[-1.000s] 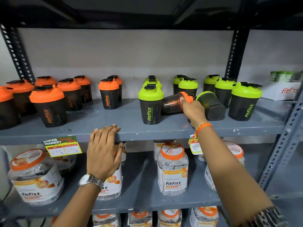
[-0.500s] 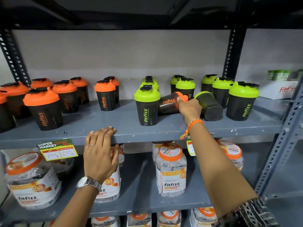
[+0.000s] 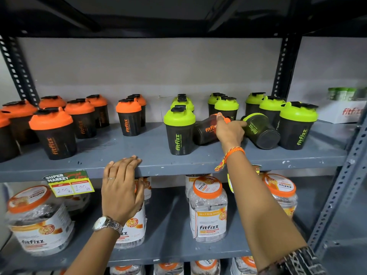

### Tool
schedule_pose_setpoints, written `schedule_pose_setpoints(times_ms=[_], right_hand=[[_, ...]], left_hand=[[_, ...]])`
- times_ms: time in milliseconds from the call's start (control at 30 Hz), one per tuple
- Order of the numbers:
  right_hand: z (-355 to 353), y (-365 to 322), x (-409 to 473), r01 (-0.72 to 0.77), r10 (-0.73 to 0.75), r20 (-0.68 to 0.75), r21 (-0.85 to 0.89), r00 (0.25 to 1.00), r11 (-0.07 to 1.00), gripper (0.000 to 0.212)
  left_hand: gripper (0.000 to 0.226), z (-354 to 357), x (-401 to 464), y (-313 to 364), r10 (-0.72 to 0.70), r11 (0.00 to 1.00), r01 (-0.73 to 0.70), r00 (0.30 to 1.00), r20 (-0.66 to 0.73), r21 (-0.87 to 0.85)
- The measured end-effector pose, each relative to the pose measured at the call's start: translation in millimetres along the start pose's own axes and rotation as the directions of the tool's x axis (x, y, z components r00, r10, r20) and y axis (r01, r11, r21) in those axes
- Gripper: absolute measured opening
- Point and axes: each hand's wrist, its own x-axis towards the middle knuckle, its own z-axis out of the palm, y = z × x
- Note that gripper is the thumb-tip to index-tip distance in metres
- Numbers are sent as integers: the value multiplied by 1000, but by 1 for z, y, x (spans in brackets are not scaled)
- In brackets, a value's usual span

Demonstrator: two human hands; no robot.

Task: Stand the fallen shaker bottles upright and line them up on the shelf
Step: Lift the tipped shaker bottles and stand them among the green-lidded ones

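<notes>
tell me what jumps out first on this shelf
Two shakers lie toppled among the upright green-lidded ones at centre right: an orange-lidded shaker and a green-lidded shaker. The right hand reaches between them, fingers on the orange one. The left hand rests on the shelf edge, and upright orange shakers fill the left.

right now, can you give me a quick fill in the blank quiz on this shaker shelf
1. The right hand is on a fallen shaker with an ____ lid.
2. The other fallen shaker has a ____ lid.
3. The left hand rests on the shelf's front ____.
4. The price tag hangs ____ of the left hand.

Missing words: orange; green; edge; left
</notes>
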Motion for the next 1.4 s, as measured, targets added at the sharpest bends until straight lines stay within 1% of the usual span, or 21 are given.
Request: schedule_pose_setpoints(times_ms=[200, 300, 400, 533, 600, 667, 733, 833, 900, 1000, 1100, 1200, 1267, 1400], right_hand=[[9, -3, 13, -31, 30, 38, 42, 999, 999, 81], [7, -1, 20, -48, 44, 90, 36, 995, 998, 89], [4, 2, 24, -34, 29, 135, 32, 990, 999, 85], [-8, 0, 13, 48, -51, 79, 40, 996, 998, 77], [-19, -5, 4, 122, -123, 37, 28, 992, 992, 72], [-31, -13, -7, 214, -214, -1, 5, 977, 977, 62], [-45, -23, -24, 310, -309, -37, 6, 950, 951, 56], [-62, -35, -56, 442, -439, -68, 38, 896, 896, 59], [-66, -44, -79, 521, -517, -69, 85, 853, 849, 57], [-60, -58, -111, 623, -630, -30, 195, 776, 757, 53], [-36, -67, -134, 646, -706, 66, 351, 705, 677, 55], [3, -72, -146, 657, -773, 169, 437, 611, 614, 56], [32, -73, -149, 636, -775, 236, 459, 586, 621, 59], [88, -70, -151, 615, -755, 336, 439, 564, 655, 66]], left_hand=[[52, 3, 0, 0, 0, 1000, 0, 1000, -20, 13], [52, 4, 0, 0, -3, 1000, 4, 1000, -24, 24], [52, 5, 0, -1, -7, 1000, 8, 1000, -24, 26], [51, 2, 0, 0, 0, 1000, 0, 1000, -9, 17], [51, -2, -1, -1, 15, 1000, -15, 1000, 8, 6], [54, -9, -1, -4, 40, 999, -40, 998, 55, 2], [59, -17, -2, -7, 75, 997, -77, 990, 123, 12], [65, -30, -2, -12, 122, 992, -127, 970, 211, 9], [66, -38, -1, -18, 142, 989, -148, 959, 245, 7], [64, -50, 0, -29, 98, 994, -107, 961, 260, 21], [62, -61, -1, -43, 73, 994, -91, 959, 272, 53], [64, -70, -3, -60, 53, 997, -69, 955, 293, 44], [65, -73, -3, -65, 57, 997, -70, 946, 320, 29], [65, -75, -3, -63, 43, 999, -42, 949, 311, -11]])
